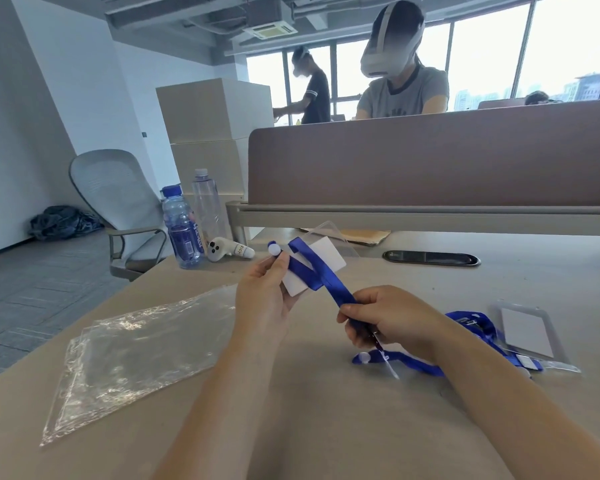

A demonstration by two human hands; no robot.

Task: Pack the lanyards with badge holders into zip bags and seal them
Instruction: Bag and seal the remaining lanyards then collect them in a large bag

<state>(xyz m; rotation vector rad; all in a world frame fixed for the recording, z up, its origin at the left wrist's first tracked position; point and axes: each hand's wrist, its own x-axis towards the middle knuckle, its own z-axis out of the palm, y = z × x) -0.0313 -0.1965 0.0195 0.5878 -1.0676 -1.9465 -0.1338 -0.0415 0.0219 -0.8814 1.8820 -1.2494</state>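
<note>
My left hand (264, 299) grips a clear badge holder (326, 261) with a white card, held above the table. A blue lanyard (312, 271) is wound across the holder, its white-and-blue clip end sticking up past my fingertips. My right hand (385, 320) pinches the lanyard's lower part, and the strap runs taut between both hands. A second blue lanyard (478, 327) with its own badge holder (527, 330) lies on the table to the right. Clear zip bags (136, 358) lie flat in a stack at the left.
Two water bottles (184, 230) and a white controller (227, 252) stand at the table's far left. A brown divider panel (430, 164) runs along the back, with a black cable slot (430, 258) before it. An office chair (118, 209) stands at the left. Other people work behind the divider.
</note>
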